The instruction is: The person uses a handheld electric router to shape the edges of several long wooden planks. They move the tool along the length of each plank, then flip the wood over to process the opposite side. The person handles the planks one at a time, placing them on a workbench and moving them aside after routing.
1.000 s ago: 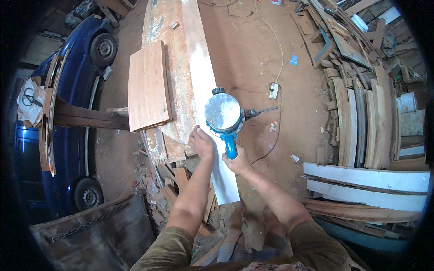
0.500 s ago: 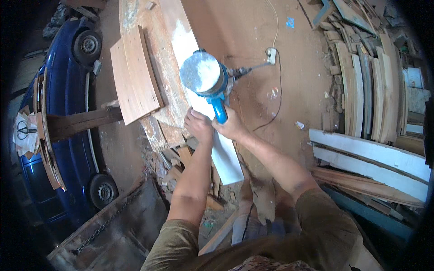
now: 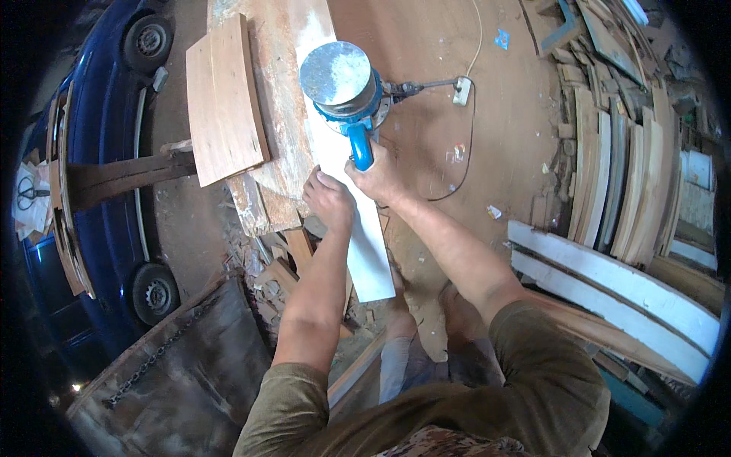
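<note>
My right hand [image 3: 375, 177] is wrapped round the blue handle of a corded power tool [image 3: 339, 76]. The tool has a round, dusty grey metal top and a blue body. Its kind I cannot make out for sure, because the top hides its underside. It stands on a long, narrow white board [image 3: 369, 251], which runs from the workbench [image 3: 285, 114] toward my body and overhangs the near end. My left hand [image 3: 330, 201] grips the board's left edge just below the tool, thumb on top, fingers partly hidden.
A reddish wooden panel [image 3: 222, 99] lies on the bench's left. A power cord runs to a white socket block [image 3: 461, 91] on the dirt floor. Stacked planks [image 3: 609, 167] and white boards [image 3: 601, 278] are at right. Wood scraps [image 3: 282, 274] lie below the bench; a blue vehicle [image 3: 106, 160] stands left.
The tool has shifted slightly up and left in the view, with my right hand still on its handle. My left hand stays at the board's edge. The whole view has also shifted a little.
</note>
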Motion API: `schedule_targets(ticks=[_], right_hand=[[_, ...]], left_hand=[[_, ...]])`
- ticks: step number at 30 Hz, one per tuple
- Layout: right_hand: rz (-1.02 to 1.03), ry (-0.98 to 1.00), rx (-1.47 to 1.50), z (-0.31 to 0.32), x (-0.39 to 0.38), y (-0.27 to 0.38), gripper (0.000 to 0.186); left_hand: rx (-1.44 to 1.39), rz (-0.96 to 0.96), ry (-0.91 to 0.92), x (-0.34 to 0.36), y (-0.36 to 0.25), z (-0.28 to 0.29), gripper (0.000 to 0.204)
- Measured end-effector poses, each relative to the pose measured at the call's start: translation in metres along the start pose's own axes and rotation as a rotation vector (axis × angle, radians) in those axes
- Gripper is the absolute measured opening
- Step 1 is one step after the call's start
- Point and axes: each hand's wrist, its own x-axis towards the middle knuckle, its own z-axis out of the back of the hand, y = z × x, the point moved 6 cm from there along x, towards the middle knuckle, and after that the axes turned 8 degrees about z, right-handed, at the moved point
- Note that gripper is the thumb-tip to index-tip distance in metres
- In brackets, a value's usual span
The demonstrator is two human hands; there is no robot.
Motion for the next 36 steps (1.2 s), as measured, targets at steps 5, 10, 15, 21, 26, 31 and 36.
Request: schedule_targets(ticks=[5,10,15,21,26,31,36], right_hand=[[0.008,0.016,-0.023,-0.002,0.021,-0.004,0.016],[-0.016,0.036,-0.212,-0.003,0.042,-0.021,0.017],[0.031,0.038,-0.108,-0.008,0.067,-0.014,0.018],[0.028,0.067,-0.12,-0.011,0.104,-0.019,0.016],[0.072,0.027,-0.099,-0.01,0.129,-0.023,0.015],[0.055,0.064,-0.09,-0.015,0.149,-0.022,0.014],[0.035,0.073,-0.126,-0.013,0.172,-0.02,0.014]], left_hand=[[-0.037,-0.053,-0.052,0.002,-0.01,0.009,0.033],[-0.044,-0.01,0.024,0.004,-0.007,0.007,0.038],[-0.049,0.003,-0.016,0.006,-0.005,0.009,0.037],[-0.057,0.034,-0.008,0.009,-0.01,0.017,0.037],[-0.113,0.013,0.023,0.012,-0.016,0.019,0.036],[-0.037,0.055,0.016,0.012,-0.008,0.015,0.034],[-0.058,0.059,0.032,0.012,-0.009,0.013,0.032]])
